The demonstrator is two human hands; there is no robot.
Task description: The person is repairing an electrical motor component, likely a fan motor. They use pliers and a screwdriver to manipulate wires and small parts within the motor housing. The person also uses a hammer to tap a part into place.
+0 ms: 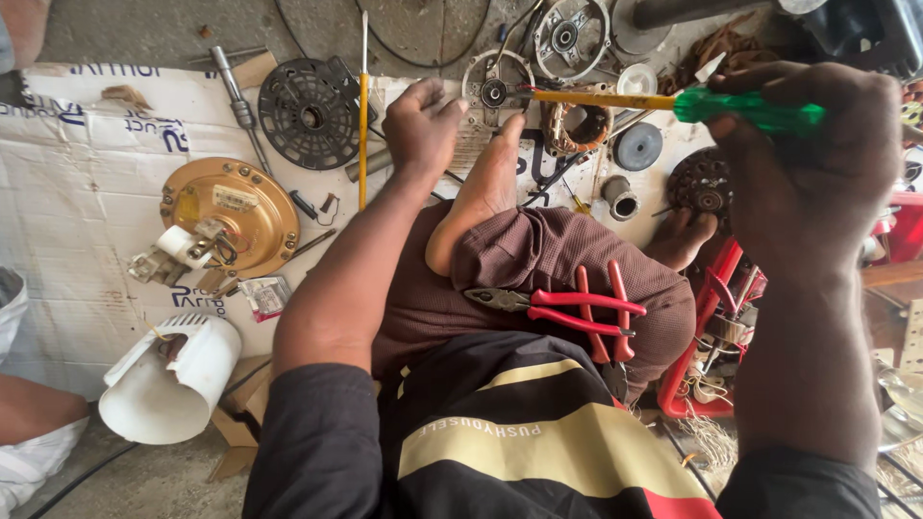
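While the right hand (808, 163) gripped a green-handled, yellow-shafted screwdriver (673, 102), its tip on the round silver bearing plate (495, 88) on the floor, the left hand (421, 125), curled shut, steadied that plate; firm downward pressure seemed wise.

One head view, looking steeply down and close, over the lap onto the white tarp (87, 221).

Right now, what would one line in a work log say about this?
right hand: grips green-handled screwdriver | tip: at round metal motor plate | left hand: beside plate | red pliers: on lap
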